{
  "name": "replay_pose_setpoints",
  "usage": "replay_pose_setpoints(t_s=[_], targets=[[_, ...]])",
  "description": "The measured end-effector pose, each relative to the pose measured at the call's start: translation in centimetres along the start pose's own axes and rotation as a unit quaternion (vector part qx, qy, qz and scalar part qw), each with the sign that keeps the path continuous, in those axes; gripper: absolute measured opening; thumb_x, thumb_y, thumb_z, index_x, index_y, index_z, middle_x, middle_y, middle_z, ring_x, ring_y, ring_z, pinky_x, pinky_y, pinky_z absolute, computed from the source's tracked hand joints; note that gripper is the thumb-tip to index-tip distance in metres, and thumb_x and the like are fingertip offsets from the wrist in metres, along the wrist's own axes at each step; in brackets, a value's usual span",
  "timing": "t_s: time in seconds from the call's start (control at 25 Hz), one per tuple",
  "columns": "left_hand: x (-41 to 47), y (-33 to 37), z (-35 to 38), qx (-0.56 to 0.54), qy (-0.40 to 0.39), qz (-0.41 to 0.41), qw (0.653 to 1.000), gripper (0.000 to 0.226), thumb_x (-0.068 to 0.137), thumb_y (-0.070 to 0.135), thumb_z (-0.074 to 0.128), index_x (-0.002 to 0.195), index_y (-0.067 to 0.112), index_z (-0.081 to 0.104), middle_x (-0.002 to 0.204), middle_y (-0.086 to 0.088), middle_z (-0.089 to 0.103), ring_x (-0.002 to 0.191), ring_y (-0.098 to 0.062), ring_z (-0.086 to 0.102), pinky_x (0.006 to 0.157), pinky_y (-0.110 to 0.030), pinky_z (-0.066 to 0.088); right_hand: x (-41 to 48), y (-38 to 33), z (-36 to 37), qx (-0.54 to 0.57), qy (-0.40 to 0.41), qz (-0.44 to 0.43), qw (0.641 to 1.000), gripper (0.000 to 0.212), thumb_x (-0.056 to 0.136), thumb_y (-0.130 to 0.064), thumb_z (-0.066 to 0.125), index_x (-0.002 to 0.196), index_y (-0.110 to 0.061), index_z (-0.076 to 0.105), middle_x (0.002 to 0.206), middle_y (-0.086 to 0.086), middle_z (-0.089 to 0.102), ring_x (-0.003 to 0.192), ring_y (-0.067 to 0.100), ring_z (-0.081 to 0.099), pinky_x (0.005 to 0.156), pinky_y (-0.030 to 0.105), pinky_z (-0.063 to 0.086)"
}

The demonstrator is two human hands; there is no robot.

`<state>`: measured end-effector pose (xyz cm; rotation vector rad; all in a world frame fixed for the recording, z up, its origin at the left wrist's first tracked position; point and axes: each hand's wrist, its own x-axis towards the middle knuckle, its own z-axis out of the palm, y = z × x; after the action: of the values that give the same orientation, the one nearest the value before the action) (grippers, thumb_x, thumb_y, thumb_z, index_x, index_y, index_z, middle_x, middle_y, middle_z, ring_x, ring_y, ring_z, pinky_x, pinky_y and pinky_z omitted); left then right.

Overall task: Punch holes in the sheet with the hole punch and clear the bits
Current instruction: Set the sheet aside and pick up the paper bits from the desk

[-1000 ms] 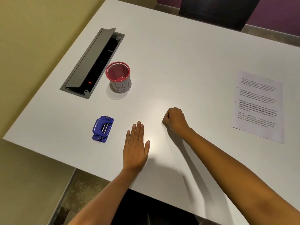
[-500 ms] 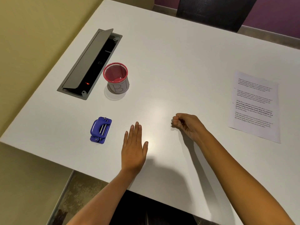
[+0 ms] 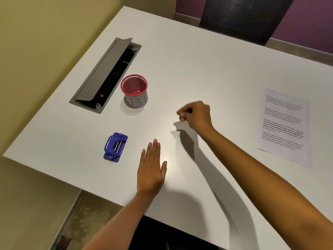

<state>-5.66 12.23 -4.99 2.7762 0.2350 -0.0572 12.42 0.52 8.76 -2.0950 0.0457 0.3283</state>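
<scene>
One hole punch (image 3: 115,147), one printed sheet (image 3: 282,127), one mesh cup (image 3: 137,102), one cable hatch (image 3: 106,74), one table (image 3: 198,60), one chair (image 3: 243,15), two hands, left hand (image 3: 151,170), right hand (image 3: 196,114)

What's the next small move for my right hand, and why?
Probably carry the right hand over the red mesh cup and open it there: its fingers are curled above the table, perhaps on bits too small to see, and the sheet already shows two holes.
</scene>
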Motion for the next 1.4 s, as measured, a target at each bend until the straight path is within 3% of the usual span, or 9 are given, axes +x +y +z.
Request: replay_pose_setpoints(t_s=[0.08,0.24,0.4,0.6,0.68,0.84,1.04,1.28,1.4], targets=[[0.0,0.0,0.0,-0.007,0.004,-0.001,1.0,0.065,0.097,0.034,0.033,0.154,0.012,0.011,0.163,0.0,0.007,0.15,-0.015,0.004,0.122,-0.035,0.007,1.6,-3.2,1.6,-0.044,-0.013,-0.107,0.993,0.027,0.069,0.014,0.047,0.068,0.005,0.071,0.063,0.022,0.063,0.055,0.018,0.055,0.062,0.034,0.054],[-0.1,0.0,0.2,-0.016,0.017,-0.001,1.0,0.063,0.097,0.033,0.038,0.152,0.009,0.02,0.162,-0.003,0.016,0.15,-0.018,0.014,0.121,-0.037,0.015,5.1,-8.4,5.8,-0.239,-0.025,-0.301,0.923,0.028,0.07,0.013,0.049,0.081,0.003,0.073,0.078,0.02,0.069,0.072,0.029,0.065,0.071,0.037,0.057],[-0.1,-0.2,0.3,-0.027,0.032,0.005,0.999,0.062,0.097,0.032,0.039,0.152,0.008,0.022,0.161,-0.004,0.018,0.149,-0.018,0.015,0.121,-0.038,0.017,7.9,-11.0,9.5,-0.341,-0.074,-0.345,0.871,0.023,0.076,0.011,0.053,0.089,0.006,0.071,0.093,0.022,0.071,0.086,0.034,0.068,0.079,0.04,0.056],[-0.2,-0.2,0.5,-0.038,0.055,0.013,0.998,0.061,0.097,0.031,0.041,0.151,0.008,0.025,0.16,-0.004,0.021,0.149,-0.017,0.016,0.119,-0.04,0.022,9.0,-11.6,10.9,-0.435,-0.134,-0.373,0.808,0.022,0.081,0.008,0.049,0.095,0.002,0.065,0.088,0.02,0.063,0.082,0.036,0.059,0.062,0.033,0.037],[-0.2,-0.1,0.5,-0.041,0.064,0.014,0.997,0.06,0.097,0.031,0.042,0.151,0.008,0.026,0.16,-0.003,0.022,0.149,-0.017,0.017,0.119,-0.04,0.023,8.9,-11.7,10.6,-0.442,-0.135,-0.373,0.805,0.023,0.081,0.007,0.05,0.099,0.0,0.062,0.083,0.014,0.053,0.075,0.031,0.048,0.063,0.03,0.032],[-0.3,0.0,0.4,-0.04,0.074,0.013,0.996,0.06,0.096,0.03,0.045,0.15,0.008,0.028,0.159,-0.004,0.025,0.148,-0.017,0.02,0.118,-0.04,0.025,9.1,-11.6,10.4,-0.408,-0.098,-0.416,0.807,0.031,0.071,0.013,0.047,0.093,0.001,0.066,0.089,0.02,0.067,0.081,0.034,0.062,0.066,0.038,0.048],[-0.2,-0.2,0.6,-0.028,0.059,0.01,0.998,0.061,0.097,0.032,0.042,0.151,0.009,0.025,0.16,-0.003,0.021,0.149,-0.017,0.017,0.12,-0.039,0.021,8.7,-10.7,9.5,-0.346,-0.055,-0.446,0.823,0.024,0.065,0.012,0.051,0.082,0.0,0.064,0.077,0.019,0.064,0.069,0.035,0.06,0.057,0.037,0.046],[0.1,-0.2,0.6,-0.018,0.025,-0.002,1.0,0.062,0.098,0.036,0.034,0.153,0.013,0.017,0.162,0.001,0.013,0.15,-0.014,0.01,0.12,-0.036,0.015,6.3,-7.5,5.1,-0.238,0.03,-0.467,0.851,0.013,0.079,-0.002,0.05,0.084,-0.003,0.062,0.075,0.015,0.061,0.065,0.033,0.056,0.055,0.04,0.049],[-0.1,-0.1,0.5,-0.009,0.021,-0.006,1.0,0.063,0.098,0.037,0.031,0.154,0.014,0.014,0.163,0.002,0.01,0.15,-0.012,0.007,0.121,-0.035,0.012,3.9,-3.3,2.1,-0.214,0.069,-0.436,0.871,0.018,0.081,0.009,0.053,0.091,-0.003,0.064,0.079,0.012,0.063,0.07,0.028,0.059,0.06,0.04,0.051]])
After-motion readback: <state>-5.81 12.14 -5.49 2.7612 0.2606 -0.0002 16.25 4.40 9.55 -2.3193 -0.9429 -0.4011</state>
